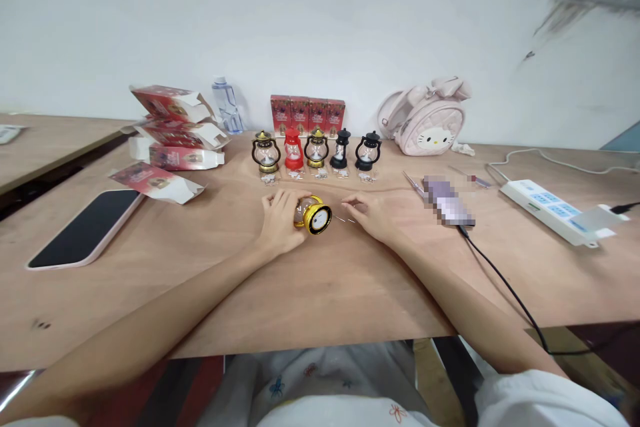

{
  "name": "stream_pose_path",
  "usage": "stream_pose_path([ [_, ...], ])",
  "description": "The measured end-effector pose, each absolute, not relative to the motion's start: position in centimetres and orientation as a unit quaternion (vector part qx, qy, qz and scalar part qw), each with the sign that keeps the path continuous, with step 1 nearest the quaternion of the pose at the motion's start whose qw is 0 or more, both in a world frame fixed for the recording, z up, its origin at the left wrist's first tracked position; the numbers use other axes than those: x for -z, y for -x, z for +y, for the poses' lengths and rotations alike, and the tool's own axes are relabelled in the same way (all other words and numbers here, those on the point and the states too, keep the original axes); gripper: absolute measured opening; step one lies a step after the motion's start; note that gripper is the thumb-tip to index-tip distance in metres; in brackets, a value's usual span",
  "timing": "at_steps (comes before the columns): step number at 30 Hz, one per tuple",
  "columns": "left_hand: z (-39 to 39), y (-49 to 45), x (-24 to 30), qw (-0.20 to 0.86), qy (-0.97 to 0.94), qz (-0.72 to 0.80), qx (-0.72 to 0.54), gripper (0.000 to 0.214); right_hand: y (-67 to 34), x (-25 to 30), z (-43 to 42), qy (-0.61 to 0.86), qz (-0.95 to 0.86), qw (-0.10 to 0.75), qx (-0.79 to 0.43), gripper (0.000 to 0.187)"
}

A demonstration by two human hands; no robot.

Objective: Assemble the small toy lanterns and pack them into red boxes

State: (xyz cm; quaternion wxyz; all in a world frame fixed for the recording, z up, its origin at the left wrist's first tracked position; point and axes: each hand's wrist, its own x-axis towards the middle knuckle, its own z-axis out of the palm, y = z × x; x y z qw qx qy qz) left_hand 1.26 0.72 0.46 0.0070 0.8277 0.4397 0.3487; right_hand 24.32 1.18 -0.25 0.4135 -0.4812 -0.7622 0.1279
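Your shirt (345, 410) lies below your left grip (281, 220), which clasps the lantern (319, 219), seemingly steadying it, so next hold it firm beside your right grip (374, 215), whose closure I cannot tell.

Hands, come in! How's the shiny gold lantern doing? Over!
Left hand gripping gold lantern, tipped, base towards camera. Right hand off it, at thin wire-like pieces, grip unclear. Five other lanterns behind, out of the way.

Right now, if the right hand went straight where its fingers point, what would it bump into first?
Probably the gold lantern held in the left hand: the right hand points roughly toward it. Depth is hard to judge, so it might just pass the far side.
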Motion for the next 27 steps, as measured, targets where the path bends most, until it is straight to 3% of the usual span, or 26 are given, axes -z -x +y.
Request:
stream_pose_path([
  [9, 0.82, -1.27, -0.49, 0.017, -0.825, 0.45, -0.34, 0.05, -24.54, 0.77, 1.5, 0.52, -0.769, 0.359, -0.092, 0.012],
  [17, 0.91, -1.25, -0.32, 0.007, -0.828, 0.453, -0.33, 0.05, -24.34, 0.92, 1.68, 0.524, -0.809, 0.262, -0.05, 0.017],
  [27, 0.83, -1.3, -0.43, 0.007, -0.829, 0.448, -0.334, 0.049, -23.99, 0.91, 1.35, 0.506, -0.798, 0.317, -0.083, 0.007],
])
